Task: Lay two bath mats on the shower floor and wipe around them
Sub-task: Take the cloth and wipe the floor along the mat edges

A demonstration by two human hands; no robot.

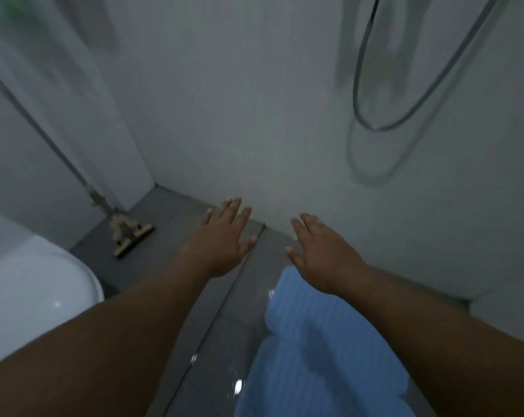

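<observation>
The blue bath mat (pixel 318 350) lies nearest the camera on the grey shower floor (pixel 248 299), rumpled along its left edge. The left hand (pixel 223 236) and right hand (pixel 321 251) reach forward above it, fingers spread, holding nothing. A second mat is not visible. To finish this step well, press the mat flat and pull out the rumples. A mop (pixel 128 233) stands against the left wall, beside the toilet (pixel 35 281).
</observation>
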